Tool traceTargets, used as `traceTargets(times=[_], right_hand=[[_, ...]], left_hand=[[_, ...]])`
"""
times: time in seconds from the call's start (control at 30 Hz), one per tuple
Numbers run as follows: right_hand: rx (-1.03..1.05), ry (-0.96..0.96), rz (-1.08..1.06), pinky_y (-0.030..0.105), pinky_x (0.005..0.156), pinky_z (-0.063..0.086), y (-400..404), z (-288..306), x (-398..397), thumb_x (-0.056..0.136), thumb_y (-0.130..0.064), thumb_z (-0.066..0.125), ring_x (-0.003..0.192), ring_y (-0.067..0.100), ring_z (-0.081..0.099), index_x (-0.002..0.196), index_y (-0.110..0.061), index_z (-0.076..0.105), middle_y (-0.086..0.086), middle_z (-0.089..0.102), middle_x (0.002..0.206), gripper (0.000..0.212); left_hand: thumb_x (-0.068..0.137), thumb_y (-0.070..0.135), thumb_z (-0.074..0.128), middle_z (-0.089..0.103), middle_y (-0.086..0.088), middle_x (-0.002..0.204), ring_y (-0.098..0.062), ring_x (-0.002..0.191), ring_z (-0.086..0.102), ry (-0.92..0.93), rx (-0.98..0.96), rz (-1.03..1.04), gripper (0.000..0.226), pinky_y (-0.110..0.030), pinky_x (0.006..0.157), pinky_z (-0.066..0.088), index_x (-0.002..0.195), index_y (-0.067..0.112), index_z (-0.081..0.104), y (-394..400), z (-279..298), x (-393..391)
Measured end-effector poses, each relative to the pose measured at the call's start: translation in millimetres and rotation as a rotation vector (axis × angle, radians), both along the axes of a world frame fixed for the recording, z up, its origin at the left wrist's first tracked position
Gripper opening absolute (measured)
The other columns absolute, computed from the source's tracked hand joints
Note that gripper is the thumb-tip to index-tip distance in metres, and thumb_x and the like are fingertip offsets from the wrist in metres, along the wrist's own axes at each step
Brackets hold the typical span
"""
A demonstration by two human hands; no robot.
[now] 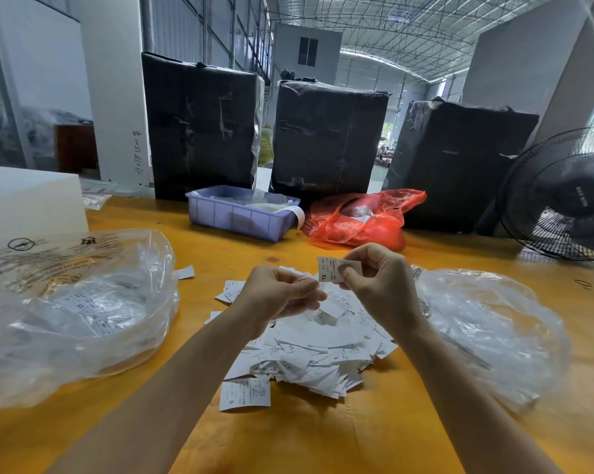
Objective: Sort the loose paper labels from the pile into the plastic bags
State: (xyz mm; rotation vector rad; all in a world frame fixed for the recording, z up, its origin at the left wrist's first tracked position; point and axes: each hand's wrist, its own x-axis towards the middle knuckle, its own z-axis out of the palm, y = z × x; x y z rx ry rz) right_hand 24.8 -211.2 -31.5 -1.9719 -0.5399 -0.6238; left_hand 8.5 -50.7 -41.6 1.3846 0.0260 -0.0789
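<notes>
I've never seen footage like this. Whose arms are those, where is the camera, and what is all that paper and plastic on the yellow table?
There is no machine here: a person wears a wide-angle camera on the head, looking down at their own bare arms. The right hand pinches a small white paper label marked XL. The left hand is curled beside it and seems to hold another white slip, though that is hard to make out. Below the hands lies a pile of loose white paper labels on the yellow table. A crumpled clear plastic bag on the left already holds labels; another clear plastic bag lies on the right. Behind stand a lilac plastic tray, a red plastic bag and a black fan.
</notes>
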Motion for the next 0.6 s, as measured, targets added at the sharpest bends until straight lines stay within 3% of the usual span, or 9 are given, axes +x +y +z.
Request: traceTargets(times=[0.3,0.43,0.6], right_hand=[[-0.033,0.045,0.029,0.048,0.063,0.057,2.2,-1.5,0.3,0.08,0.003,0.066,0.076,0.028,0.068,0.078,-0.009,0.063,0.014,0.068,0.082,0.013],[0.001,0.216,0.097,0.035,0.063,0.059,0.4,1.5,0.4,0.081,0.008,0.064,0.069,0.027,0.068,0.077,-0.005,0.063,0.018,0.068,0.079,0.013],[0.002,0.512,0.199,0.017,0.052,0.049,-6.6,5.4,0.1,0.081,0.006,0.067,0.051,0.01,0.059,0.083,-0.001,0.066,0.013,0.065,0.071,0.008]], left_hand=[[0.082,0.006,0.067,0.074,-0.014,0.078,-0.017,0.065,0.071,-0.029,0.027,-0.016,0.009,-0.023,0.063,0.058,0.087,-0.001,0.069,0.7,-3.0,2.7],[0.079,0.008,0.07,0.073,-0.013,0.074,-0.016,0.061,0.07,-0.037,0.053,-0.005,0.008,-0.022,0.058,0.058,0.081,0.0,0.07,0.0,-4.7,4.1],[0.083,0.014,0.068,0.072,-0.012,0.073,-0.015,0.062,0.07,-0.08,0.135,0.055,0.013,-0.021,0.055,0.055,0.077,0.002,0.07,-1.6,-8.2,6.5]])
